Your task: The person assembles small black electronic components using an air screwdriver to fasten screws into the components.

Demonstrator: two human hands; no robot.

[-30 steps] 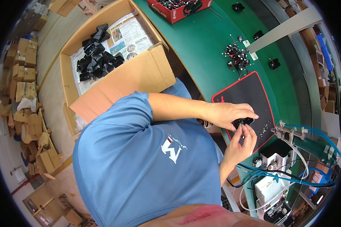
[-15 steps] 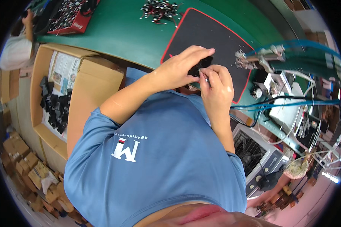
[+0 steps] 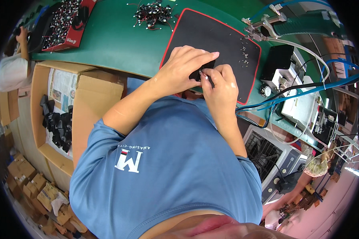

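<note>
My left hand (image 3: 182, 68) is closed around a small black plastic part (image 3: 208, 65), held over the near edge of a black mat (image 3: 205, 34) with a red border. Thumb and forefinger of my right hand (image 3: 222, 84) pinch at the part's near side. A tiny white-tipped piece (image 3: 206, 77) shows by those fingertips; it looks like a wire connector, but most of it is hidden. The fingers cover much of the black part. Small metal bits (image 3: 244, 55), perhaps screws, lie scattered on the mat's right side.
A heap of wires with white connectors (image 3: 153, 15) lies beyond the mat. Far left stands a red box (image 3: 70, 42) of similar wires. An open cardboard box (image 3: 93, 93) holds black parts (image 3: 59, 123). To the right are a pneumatic fixture (image 3: 267, 28) and blue hoses (image 3: 299, 95).
The whole view has shifted, so the bench items appear farther left and the fixture higher. Both hands stay together on the black part, with the right fingers still pinching at it.
</note>
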